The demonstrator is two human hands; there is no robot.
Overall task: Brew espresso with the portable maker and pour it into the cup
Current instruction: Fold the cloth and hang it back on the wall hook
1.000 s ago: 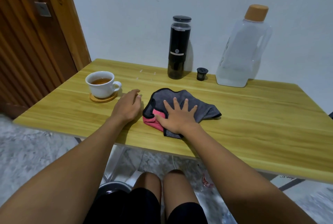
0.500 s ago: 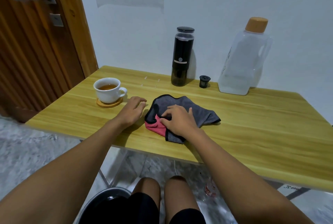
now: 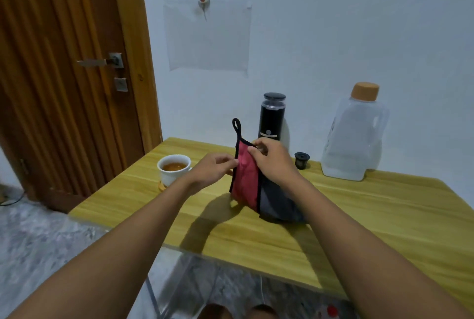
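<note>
White ceramic cup [image 3: 174, 168] on a round wooden coaster [image 3: 161, 186] holds amber liquid; contents of the clear plastic jug with orange cap [image 3: 354, 134] can't be told. The red-and-grey cloth with black trim [image 3: 247, 182], flat on the yellow wooden table [image 3: 359, 211] half a second ago, is now lifted: your left hand [image 3: 215, 168] pinches its edge and your right hand [image 3: 274, 164] grips its top. The black cylindrical portable espresso maker [image 3: 272, 118] stands upright and lidded behind the cloth, by the wall.
</note>
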